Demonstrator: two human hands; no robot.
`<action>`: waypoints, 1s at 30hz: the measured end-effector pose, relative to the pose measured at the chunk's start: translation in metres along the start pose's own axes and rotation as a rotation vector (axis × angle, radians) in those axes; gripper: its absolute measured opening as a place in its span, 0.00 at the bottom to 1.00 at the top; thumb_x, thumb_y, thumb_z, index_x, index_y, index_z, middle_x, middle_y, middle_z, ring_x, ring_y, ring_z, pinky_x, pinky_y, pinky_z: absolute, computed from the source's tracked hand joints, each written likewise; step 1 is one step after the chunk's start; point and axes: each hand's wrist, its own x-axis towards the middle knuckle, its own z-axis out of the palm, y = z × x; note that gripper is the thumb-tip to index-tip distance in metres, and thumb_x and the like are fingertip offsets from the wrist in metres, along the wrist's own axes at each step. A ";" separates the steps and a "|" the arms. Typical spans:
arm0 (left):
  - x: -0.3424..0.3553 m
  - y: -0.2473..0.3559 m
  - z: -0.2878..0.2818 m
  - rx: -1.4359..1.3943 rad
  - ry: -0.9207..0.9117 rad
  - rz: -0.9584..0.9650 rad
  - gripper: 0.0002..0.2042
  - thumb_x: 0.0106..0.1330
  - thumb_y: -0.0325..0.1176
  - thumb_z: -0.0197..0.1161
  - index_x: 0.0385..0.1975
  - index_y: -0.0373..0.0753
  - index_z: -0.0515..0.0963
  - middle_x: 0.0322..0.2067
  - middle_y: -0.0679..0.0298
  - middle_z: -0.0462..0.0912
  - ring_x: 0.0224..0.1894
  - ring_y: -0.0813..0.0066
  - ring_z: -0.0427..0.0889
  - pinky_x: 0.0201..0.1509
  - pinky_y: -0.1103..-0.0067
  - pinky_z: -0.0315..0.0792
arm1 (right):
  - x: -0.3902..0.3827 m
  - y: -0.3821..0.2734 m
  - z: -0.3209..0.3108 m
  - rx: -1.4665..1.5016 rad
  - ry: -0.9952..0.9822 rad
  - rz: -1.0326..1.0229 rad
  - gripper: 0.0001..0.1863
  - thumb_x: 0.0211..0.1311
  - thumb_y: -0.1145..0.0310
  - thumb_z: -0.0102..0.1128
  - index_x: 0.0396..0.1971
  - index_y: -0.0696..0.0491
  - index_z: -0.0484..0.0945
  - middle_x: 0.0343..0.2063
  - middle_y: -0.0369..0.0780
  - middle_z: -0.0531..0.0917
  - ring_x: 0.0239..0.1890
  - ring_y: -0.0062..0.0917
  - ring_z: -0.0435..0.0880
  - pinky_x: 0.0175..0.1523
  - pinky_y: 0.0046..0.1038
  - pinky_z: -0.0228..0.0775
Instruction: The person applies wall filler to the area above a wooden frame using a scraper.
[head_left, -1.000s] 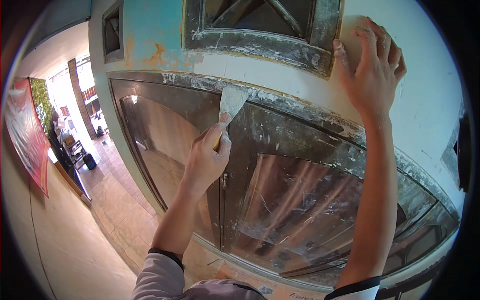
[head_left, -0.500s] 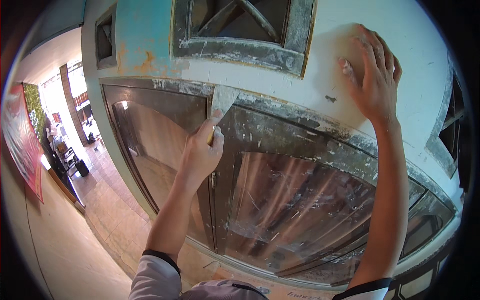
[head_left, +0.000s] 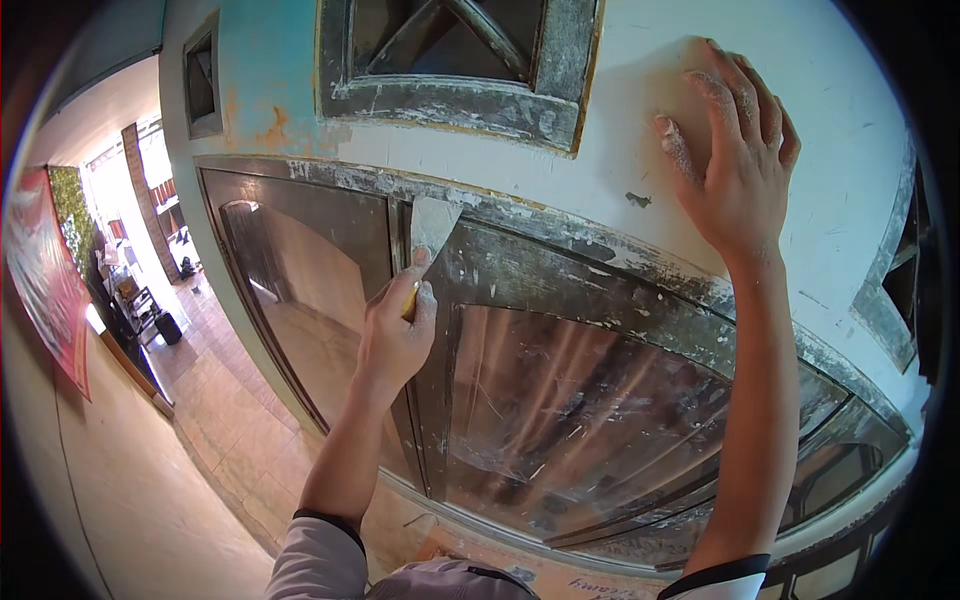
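Note:
My left hand (head_left: 397, 325) is closed round the yellowish handle of a scraper (head_left: 434, 226). The scraper's flat, whitish blade points up, its edge at the lower side of the worn dark wooden frame (head_left: 560, 232) above the windows. White flecks and bare patches mark that frame. Higher up and to the right, my right hand (head_left: 738, 165) rests against the white wall (head_left: 640, 120) with its fingers apart and nothing in it. Whitish dust coats its thumb and fingers.
Glass panes (head_left: 585, 400) in dark frames fill the middle below. A vent frame (head_left: 455, 100) with crossed bars sits above, beside a peeling turquoise patch (head_left: 265, 75). At the left are a red banner (head_left: 50, 270) and a tiled floor (head_left: 225, 400). Cardboard (head_left: 540, 570) lies below.
The scraper blade has dropped slightly, from over the frame to its lower edge. My right hand stays on the wall. The whole view has shifted a little.

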 end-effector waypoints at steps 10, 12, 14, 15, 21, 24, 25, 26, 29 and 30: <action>0.005 0.010 0.002 0.000 -0.007 -0.045 0.16 0.69 0.21 0.57 0.56 0.32 0.77 0.54 0.47 0.83 0.57 0.52 0.83 0.56 0.72 0.77 | 0.000 0.005 0.000 0.021 -0.016 0.021 0.25 0.64 0.51 0.66 0.58 0.41 0.76 0.68 0.29 0.72 0.70 0.29 0.67 0.72 0.41 0.52; 0.001 0.009 0.004 0.002 -0.029 -0.031 0.16 0.69 0.21 0.57 0.56 0.33 0.77 0.54 0.46 0.83 0.56 0.51 0.83 0.55 0.72 0.77 | 0.005 0.019 -0.002 -0.025 -0.025 -0.007 0.25 0.64 0.51 0.65 0.59 0.40 0.76 0.68 0.28 0.72 0.71 0.28 0.66 0.73 0.41 0.52; 0.003 0.004 0.003 0.020 0.021 0.022 0.16 0.68 0.21 0.57 0.56 0.34 0.78 0.53 0.46 0.83 0.54 0.49 0.84 0.53 0.72 0.77 | 0.018 0.017 -0.017 -0.024 -0.138 0.007 0.30 0.60 0.56 0.63 0.61 0.51 0.73 0.70 0.44 0.67 0.76 0.40 0.58 0.77 0.52 0.39; 0.006 0.003 0.002 0.028 0.024 0.021 0.16 0.68 0.21 0.57 0.56 0.34 0.78 0.53 0.46 0.83 0.54 0.49 0.84 0.53 0.72 0.77 | 0.018 0.013 -0.014 -0.016 -0.136 0.008 0.30 0.60 0.56 0.63 0.61 0.51 0.73 0.70 0.44 0.67 0.76 0.40 0.58 0.77 0.52 0.39; -0.002 0.013 0.008 0.023 0.019 0.037 0.17 0.67 0.20 0.57 0.55 0.33 0.78 0.53 0.47 0.83 0.54 0.52 0.85 0.52 0.72 0.78 | 0.013 0.016 -0.006 -0.247 -0.071 0.026 0.30 0.66 0.52 0.57 0.64 0.51 0.70 0.71 0.43 0.66 0.76 0.40 0.56 0.77 0.53 0.40; 0.006 0.019 0.006 -0.028 -0.005 -0.014 0.17 0.67 0.19 0.57 0.55 0.33 0.77 0.55 0.48 0.82 0.55 0.51 0.84 0.53 0.71 0.78 | 0.014 0.007 -0.006 -0.211 -0.048 0.038 0.29 0.66 0.53 0.57 0.63 0.51 0.71 0.70 0.42 0.66 0.76 0.40 0.56 0.77 0.52 0.41; 0.010 0.017 0.007 -0.028 0.002 -0.011 0.17 0.67 0.19 0.57 0.55 0.33 0.77 0.55 0.48 0.82 0.55 0.51 0.84 0.53 0.71 0.78 | 0.015 0.006 -0.007 -0.212 -0.040 0.036 0.29 0.66 0.53 0.57 0.63 0.51 0.71 0.70 0.42 0.66 0.76 0.40 0.56 0.77 0.52 0.41; 0.013 0.015 0.007 -0.002 0.020 0.067 0.17 0.66 0.19 0.57 0.56 0.33 0.77 0.54 0.47 0.83 0.53 0.50 0.85 0.52 0.71 0.78 | 0.015 0.005 -0.008 -0.188 -0.046 0.043 0.29 0.65 0.53 0.58 0.62 0.51 0.71 0.70 0.42 0.66 0.76 0.40 0.56 0.77 0.52 0.41; 0.007 0.017 0.010 0.003 0.006 0.074 0.18 0.69 0.20 0.57 0.58 0.33 0.76 0.55 0.48 0.83 0.55 0.59 0.83 0.56 0.75 0.75 | 0.014 0.004 -0.009 -0.170 -0.051 0.065 0.29 0.65 0.52 0.58 0.62 0.51 0.71 0.70 0.42 0.66 0.76 0.40 0.57 0.77 0.52 0.41; 0.002 0.019 0.012 -0.017 -0.031 0.001 0.17 0.71 0.22 0.57 0.60 0.32 0.75 0.57 0.50 0.82 0.59 0.69 0.82 0.61 0.79 0.71 | 0.013 0.004 -0.009 -0.174 -0.055 0.081 0.29 0.64 0.52 0.59 0.62 0.51 0.71 0.70 0.42 0.66 0.75 0.40 0.57 0.77 0.52 0.41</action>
